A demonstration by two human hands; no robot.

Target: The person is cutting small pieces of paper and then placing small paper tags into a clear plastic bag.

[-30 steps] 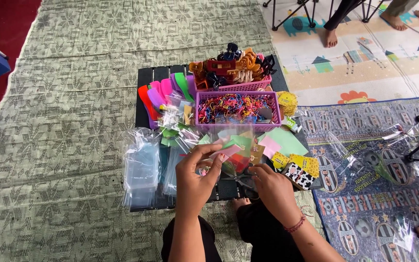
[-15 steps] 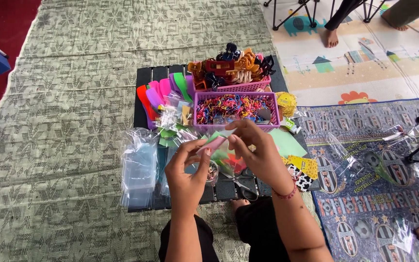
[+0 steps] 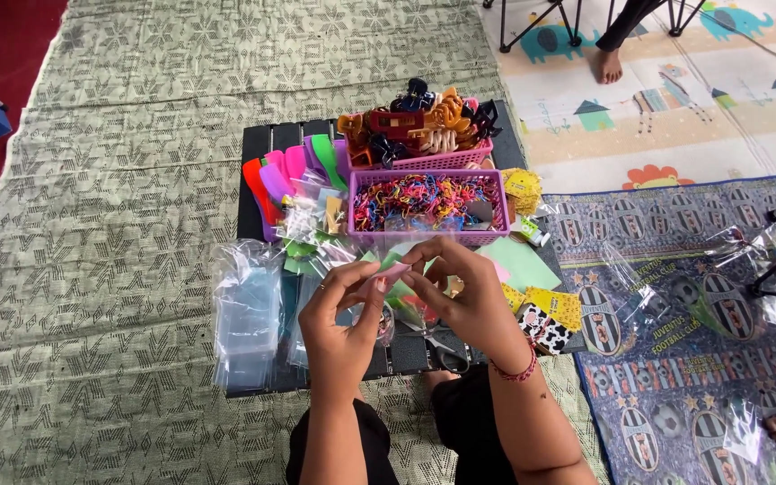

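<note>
Both hands, left (image 3: pixel 341 325) and right (image 3: pixel 465 296), pinched a pink card (image 3: pixel 391 274) between their fingertips, just before the basket (image 3: pixel 424 235).

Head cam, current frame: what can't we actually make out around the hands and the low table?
- Pink item pinched between left hand and right hand: fingers cover most of it; kind unclear.
- Scissors: the right hand hides the blades.
- Front basket: the coloured bits inside are too small to tell apart.
- Black table: goods and bags cover most of its top.
- Person at the top edge: only a foot shows; the frame cuts the rest.
</note>
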